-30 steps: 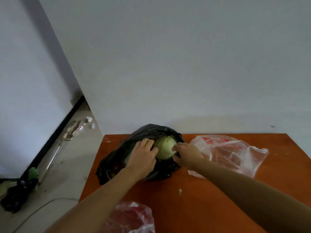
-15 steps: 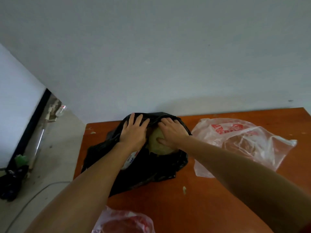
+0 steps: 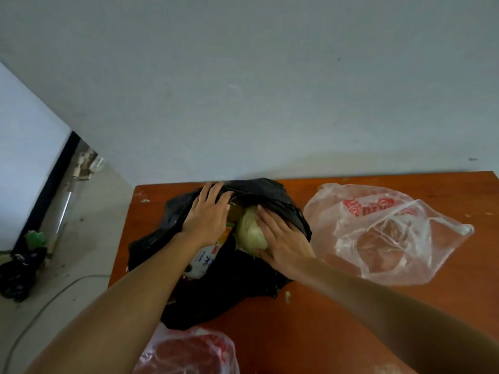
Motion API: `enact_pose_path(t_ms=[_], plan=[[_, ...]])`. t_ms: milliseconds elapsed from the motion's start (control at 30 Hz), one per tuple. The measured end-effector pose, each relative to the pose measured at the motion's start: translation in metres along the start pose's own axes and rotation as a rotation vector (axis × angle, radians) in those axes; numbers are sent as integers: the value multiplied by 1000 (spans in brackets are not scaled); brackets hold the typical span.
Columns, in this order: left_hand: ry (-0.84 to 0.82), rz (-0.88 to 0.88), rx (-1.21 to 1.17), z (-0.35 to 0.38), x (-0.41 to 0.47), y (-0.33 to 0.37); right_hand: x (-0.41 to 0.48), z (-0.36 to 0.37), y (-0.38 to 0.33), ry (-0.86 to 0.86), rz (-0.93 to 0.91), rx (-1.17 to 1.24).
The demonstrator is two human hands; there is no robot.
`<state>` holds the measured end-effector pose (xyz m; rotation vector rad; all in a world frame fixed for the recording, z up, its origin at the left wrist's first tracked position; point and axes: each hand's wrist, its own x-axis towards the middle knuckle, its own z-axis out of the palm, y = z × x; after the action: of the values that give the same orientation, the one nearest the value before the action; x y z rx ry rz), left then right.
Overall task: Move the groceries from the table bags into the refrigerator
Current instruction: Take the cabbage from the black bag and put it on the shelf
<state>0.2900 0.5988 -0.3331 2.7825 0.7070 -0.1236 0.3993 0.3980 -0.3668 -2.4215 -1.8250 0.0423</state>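
Presses the left hand (image 3: 208, 214), fingers straight, on the black bag (image 3: 151, 247) to spread its mouth. Against the cabbage (image 3: 249, 230), inside that bag on the table (image 3: 270, 333), lays the right hand (image 3: 283, 238) flat. Unpacking stage, probably; next needs both palms round the head, lifting it clear.

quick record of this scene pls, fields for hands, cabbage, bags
left hand: fingers straight, resting on the black bag rim
right hand: laid flat against the cabbage
cabbage: inside the open black bag, partly showing
white packet: same bag, under the left wrist
other bags: clear bag to the right; red-filled bag at near edge
surface: orange-brown table
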Motion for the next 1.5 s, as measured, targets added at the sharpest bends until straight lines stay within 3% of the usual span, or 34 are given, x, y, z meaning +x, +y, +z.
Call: enact_pose_path(t_ms=[433,767,900,1100,1200,1333,1433,1500], plan=[[-60,38,6,8,-40,12,-63,-10,-32,25,-156,-130],[-54,-35,11,21,-49,7,-15,-12,-3,-18,179,-117],[-27,-21,75,30,-58,4,-39,-4,-15,-56,157,-192],[-23,49,143,37,-76,1,-89,12,-33,98,78,-186],[-11,42,132,39,-79,3,-89,-1,-33,168,56,-103],[16,25,137,41,-78,6,-45,-39,-11,78,413,221],[-7,26,119,39,-77,8,-6,-52,25,-38,475,356],[-28,27,98,36,-76,11,18,-54,44,-2,504,431]])
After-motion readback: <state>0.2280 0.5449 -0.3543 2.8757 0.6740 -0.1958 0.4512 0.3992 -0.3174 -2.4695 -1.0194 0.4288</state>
